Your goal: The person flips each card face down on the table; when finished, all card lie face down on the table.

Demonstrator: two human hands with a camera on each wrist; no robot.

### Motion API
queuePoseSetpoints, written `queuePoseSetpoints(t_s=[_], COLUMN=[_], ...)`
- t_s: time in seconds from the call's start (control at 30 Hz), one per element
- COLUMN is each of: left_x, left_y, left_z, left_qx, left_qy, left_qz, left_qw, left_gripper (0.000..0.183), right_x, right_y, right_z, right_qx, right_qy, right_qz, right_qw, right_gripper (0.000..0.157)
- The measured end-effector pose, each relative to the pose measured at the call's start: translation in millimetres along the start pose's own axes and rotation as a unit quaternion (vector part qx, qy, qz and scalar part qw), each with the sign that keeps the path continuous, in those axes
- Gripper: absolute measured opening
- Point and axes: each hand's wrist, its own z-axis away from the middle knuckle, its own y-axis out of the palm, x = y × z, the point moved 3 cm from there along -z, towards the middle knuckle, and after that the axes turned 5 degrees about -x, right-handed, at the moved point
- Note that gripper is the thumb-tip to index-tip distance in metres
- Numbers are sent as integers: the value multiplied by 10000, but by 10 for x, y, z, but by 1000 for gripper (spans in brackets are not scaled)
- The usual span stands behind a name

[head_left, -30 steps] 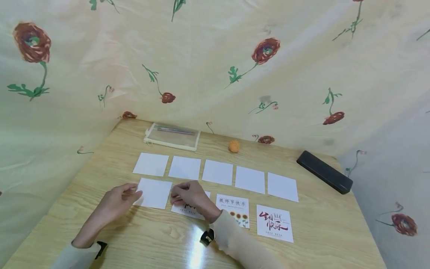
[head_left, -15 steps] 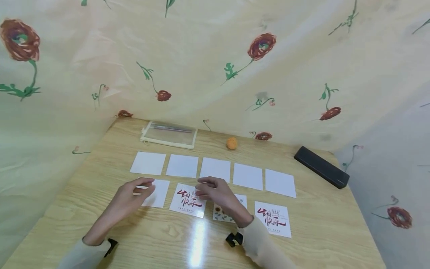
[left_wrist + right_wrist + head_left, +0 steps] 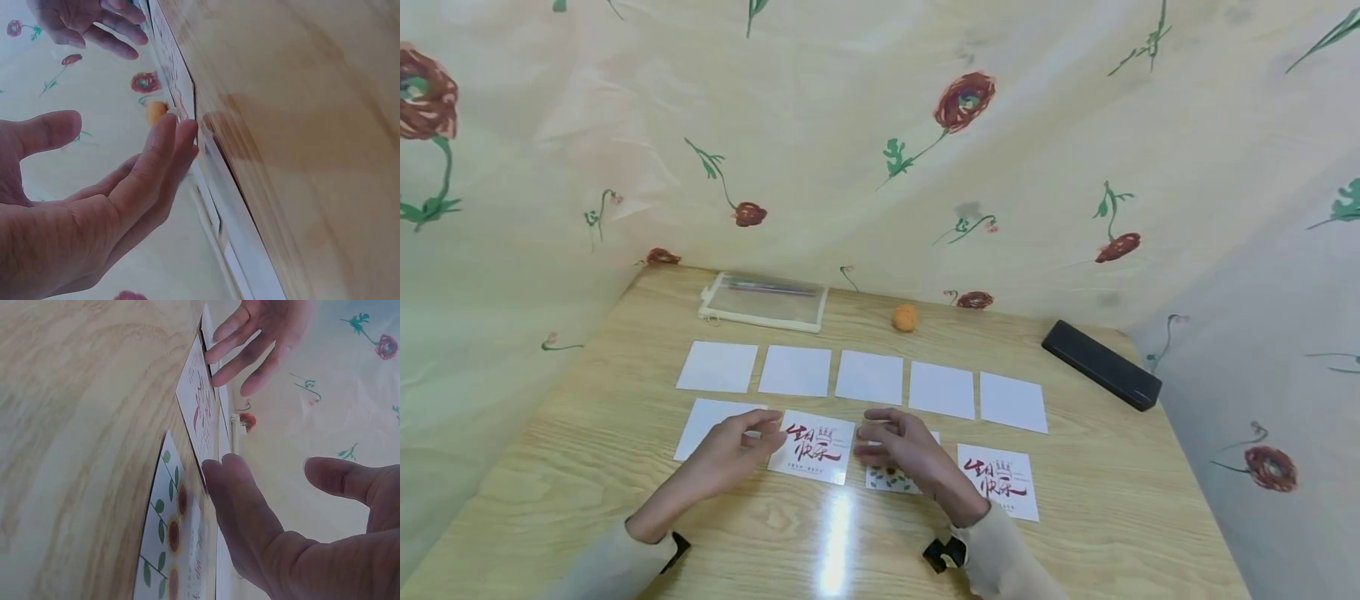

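Observation:
A white card with red calligraphy [image 3: 811, 447] lies flat on the wooden table between my two hands. My left hand [image 3: 730, 450] is at the card's left edge, fingers loosely bent, thumb apart from them, holding nothing. Partly beneath that hand lies a blank white card [image 3: 700, 423]. At the right edge of the red-lettered card, my right hand [image 3: 913, 458] hovers with relaxed fingers and nothing in its grip. It covers much of a sunflower card [image 3: 169, 531], whose flowers and green leaves show in the right wrist view. Farther right lies a second red-lettered card [image 3: 998, 475].
Several blank white cards [image 3: 868, 377] form a row behind. Along the back of the table are a mesh pouch [image 3: 763, 304] with pens inside, a small orange ball [image 3: 905, 317] and a black oblong case [image 3: 1101, 365]. A floral curtain [image 3: 820, 150] hangs behind.
My right hand has moved right, off the red-lettered card, whose print is now uncovered. My left hand has moved right from the blank card to the red-lettered card's left edge.

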Motion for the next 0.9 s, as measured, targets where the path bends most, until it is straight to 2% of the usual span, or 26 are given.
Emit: queuePoseSetpoints(t_s=[0.13,0.37,0.9], left_x=[-9,-26,-53], left_y=[49,92,121], left_z=[13,34,72], left_qx=[-37,-81,-111], left_qy=[-104,-206,-144], left_qz=[71,79,135], left_qw=[9999,9997,9997], left_gripper=[56,58,57], right_x=[-17,-35,-49], right_y=[26,73,87], right_z=[14,12,2], right_qx=[10,26,-133], right_qy=[141,134,183], right_qz=[-42,-219,-347], right_qw=[9999,9997,9991], right_gripper=[62,65,64])
